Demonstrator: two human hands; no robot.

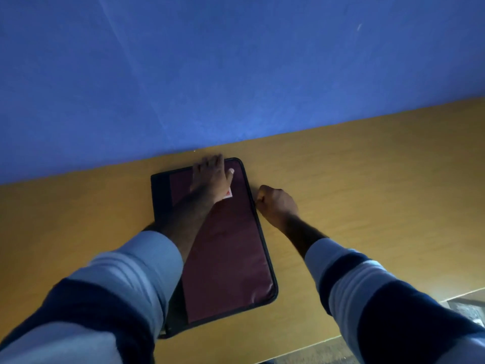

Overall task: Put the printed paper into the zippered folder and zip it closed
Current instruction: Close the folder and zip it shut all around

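Maroon fabric w/ black trim: the zippered folder (231,248) lies flat and shut-looking on the wooden table (367,179), its long axis running away from the person, far end close to the blue wall (236,61). Left hand (210,177) is spread palm-down on the folder's far end, fingers splayed to the top edge, thumb out toward the right corner; pressing flat, not grasping anything. A small white-and-red label (227,193) peeks out just beside that wrist. Right hand (275,203) is clenched into a fist right at the folder's right edge, about a third of the way down from the far corner, knuckles touching or nearly touching the black zip trim; prob. pinching the zip pull, but the pull itself is hidden, so can't tell for sure what it holds. Printed paper isn't visible anywhere on the table. Both forearms wear striped sleeves (126,279), pale grey-blue and navy bands. Bottom right, the table's near edge meets a bit of floor (315,353).
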